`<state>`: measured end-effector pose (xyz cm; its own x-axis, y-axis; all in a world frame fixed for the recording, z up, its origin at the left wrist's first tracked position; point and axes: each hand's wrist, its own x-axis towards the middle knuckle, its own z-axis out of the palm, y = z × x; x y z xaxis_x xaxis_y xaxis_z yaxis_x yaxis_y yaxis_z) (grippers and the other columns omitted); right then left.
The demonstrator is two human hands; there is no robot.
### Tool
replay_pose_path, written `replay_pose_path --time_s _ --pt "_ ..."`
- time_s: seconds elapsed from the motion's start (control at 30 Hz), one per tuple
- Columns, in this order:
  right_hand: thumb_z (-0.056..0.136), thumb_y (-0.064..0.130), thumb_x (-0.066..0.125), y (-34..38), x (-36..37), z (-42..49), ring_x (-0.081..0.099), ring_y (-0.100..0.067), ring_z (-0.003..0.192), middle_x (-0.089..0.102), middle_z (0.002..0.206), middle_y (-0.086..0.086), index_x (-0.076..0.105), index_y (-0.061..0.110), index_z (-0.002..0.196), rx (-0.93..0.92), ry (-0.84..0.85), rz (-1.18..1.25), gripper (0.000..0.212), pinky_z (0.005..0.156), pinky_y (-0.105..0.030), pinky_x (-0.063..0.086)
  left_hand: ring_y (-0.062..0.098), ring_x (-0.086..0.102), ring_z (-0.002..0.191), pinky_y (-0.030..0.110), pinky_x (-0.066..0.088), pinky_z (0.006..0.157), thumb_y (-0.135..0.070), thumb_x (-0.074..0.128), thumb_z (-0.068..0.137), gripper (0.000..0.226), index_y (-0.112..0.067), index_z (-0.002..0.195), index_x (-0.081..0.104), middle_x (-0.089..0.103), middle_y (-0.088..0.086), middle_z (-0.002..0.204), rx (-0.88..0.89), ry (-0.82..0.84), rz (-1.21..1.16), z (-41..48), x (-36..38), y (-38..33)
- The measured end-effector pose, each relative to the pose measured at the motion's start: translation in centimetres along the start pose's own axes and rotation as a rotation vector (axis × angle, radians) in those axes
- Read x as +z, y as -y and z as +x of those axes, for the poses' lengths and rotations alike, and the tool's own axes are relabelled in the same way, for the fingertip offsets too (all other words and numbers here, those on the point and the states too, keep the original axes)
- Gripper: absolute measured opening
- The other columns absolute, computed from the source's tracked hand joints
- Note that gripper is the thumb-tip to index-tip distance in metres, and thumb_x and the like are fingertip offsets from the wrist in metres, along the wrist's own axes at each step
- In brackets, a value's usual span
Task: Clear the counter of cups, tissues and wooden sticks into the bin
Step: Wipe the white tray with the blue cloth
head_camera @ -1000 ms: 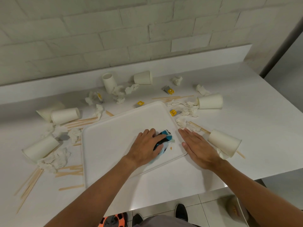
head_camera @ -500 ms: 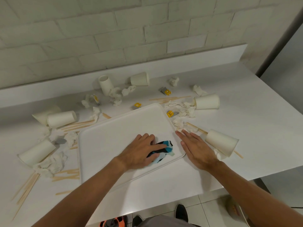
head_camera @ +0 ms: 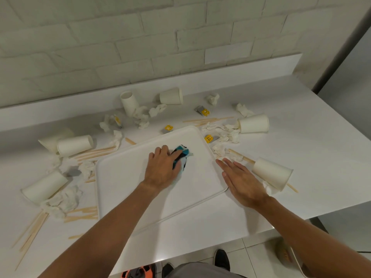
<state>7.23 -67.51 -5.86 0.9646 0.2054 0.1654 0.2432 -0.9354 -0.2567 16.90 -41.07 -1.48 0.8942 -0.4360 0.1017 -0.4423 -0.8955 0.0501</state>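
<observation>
Counter (head_camera: 301, 157): tray (head_camera: 124, 177) holds only left hand's (head_camera: 160, 169) cloth (head_camera: 181, 155).

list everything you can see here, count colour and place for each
paper cups: seven, white; six on their sides (three left, one back, two right), one upright at the back
crumpled tissues: many, white, scattered left, back and right of the tray
wooden sticks: many, tan, in loose bunches left, back right and under the near right cup
small packets: about five, yellow and grey, behind and beside the tray
tray: one, white, centre of the counter
cloth: one, teal, black and white, on the tray
counter: one, white, against a brick wall
shoes: dark, on the tiled floor below
left hand: pressing the cloth
right hand: flat, at the tray's right edge
</observation>
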Motion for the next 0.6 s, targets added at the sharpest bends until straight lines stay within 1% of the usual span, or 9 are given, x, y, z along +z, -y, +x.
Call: replay_pose_path --time_s 0.03,0.07,0.17,0.23,0.3,0.4,0.47,0.53,0.6 --pt "0.106 0.032 0.014 -0.1 0.1 0.0 0.032 -0.011 0.144 0.047 0.149 -0.004 0.031 0.016 0.152 -0.001 0.002 -0.001 0.051 0.118 -0.026 0.018 0.024 0.047 0.09 0.038 0.04 0.076 -0.044 0.039 0.096 0.041 -0.033 0.134 0.05 0.047 0.002 0.099 0.022 0.006 -0.026 0.1 0.1 -0.4" --pt "0.106 0.032 0.013 -0.2 0.1 0.0 0.031 -0.011 0.144 0.045 0.15 -0.004 0.029 0.017 0.152 -0.002 0.007 -0.006 0.052 0.118 -0.026 0.018 0.024 0.047 0.091 0.038 0.04 0.077 -0.044 0.039 0.096 0.041 -0.034 0.135 0.048 0.046 0.002 0.101 0.11 0.014 -0.065 0.0 0.2 -0.9" --pt "0.105 0.034 0.01 -0.3 0.3 0.1 0.024 -0.008 0.146 0.04 0.153 -0.002 0.024 0.02 0.154 -0.001 0.026 -0.004 0.053 0.119 -0.028 0.017 0.017 0.042 0.088 0.031 0.035 0.077 -0.041 0.035 0.099 0.041 -0.033 0.138 0.047 0.045 -0.002 0.103 0.47 0.07 -0.135 -1.0 -0.1 -2.0" --pt "0.105 0.035 0.011 -0.2 0.1 0.0 0.023 -0.008 0.147 0.039 0.154 -0.001 0.024 0.02 0.154 0.007 0.031 -0.001 0.053 0.119 -0.026 0.015 0.014 0.04 0.087 0.029 0.033 0.077 -0.041 0.033 0.1 0.041 -0.034 0.138 0.046 0.044 -0.005 0.103 0.561 0.077 -0.115 -0.9 0.1 -1.7" --pt "0.105 0.034 0.011 -0.1 0.0 0.1 0.023 -0.007 0.147 0.039 0.154 -0.001 0.025 0.02 0.154 0.008 0.036 -0.009 0.053 0.119 -0.025 0.013 0.015 0.042 0.089 0.031 0.035 0.078 -0.044 0.032 0.099 0.042 -0.035 0.139 0.045 0.045 -0.005 0.102 0.495 0.055 -0.077 0.2 0.4 -1.1" --pt "0.105 0.034 0.009 0.0 -0.1 0.1 0.024 -0.009 0.146 0.04 0.154 -0.001 0.026 0.018 0.154 0.004 0.036 -0.03 0.054 0.119 -0.025 0.014 0.024 0.047 0.092 0.038 0.039 0.078 -0.045 0.038 0.096 0.041 -0.034 0.135 0.048 0.047 0.002 0.1 0.186 0.0 -0.039 3.1 0.8 -0.2" --pt "0.105 0.032 0.011 -0.1 -0.1 0.1 0.028 -0.01 0.145 0.043 0.152 -0.003 0.028 0.016 0.153 0.001 0.029 -0.036 0.053 0.118 -0.026 0.016 0.029 0.047 0.097 0.04 0.039 0.081 -0.043 0.042 0.096 0.04 -0.032 0.134 0.05 0.048 0.008 0.106 0.018 0.004 -0.031 5.2 0.9 0.4" --pt "0.106 0.031 0.015 -0.1 -0.1 0.1 0.03 -0.012 0.145 0.044 0.151 -0.003 0.03 0.015 0.153 -0.005 0.032 -0.046 0.052 0.118 -0.027 0.017 0.033 0.045 0.103 0.042 0.04 0.083 -0.038 0.044 0.096 0.04 -0.028 0.134 0.051 0.048 0.014 0.114 -0.069 0.026 -0.042 6.8 1.0 0.9" --pt "0.106 0.03 0.017 -0.2 0.1 0.0 0.029 -0.012 0.145 0.043 0.152 -0.003 0.03 0.014 0.153 -0.016 0.037 -0.059 0.051 0.118 -0.028 0.018 0.034 0.043 0.106 0.043 0.041 0.084 -0.036 0.044 0.097 0.039 -0.026 0.134 0.052 0.046 0.015 0.117 -0.078 0.047 -0.069 7.7 1.1 1.0"
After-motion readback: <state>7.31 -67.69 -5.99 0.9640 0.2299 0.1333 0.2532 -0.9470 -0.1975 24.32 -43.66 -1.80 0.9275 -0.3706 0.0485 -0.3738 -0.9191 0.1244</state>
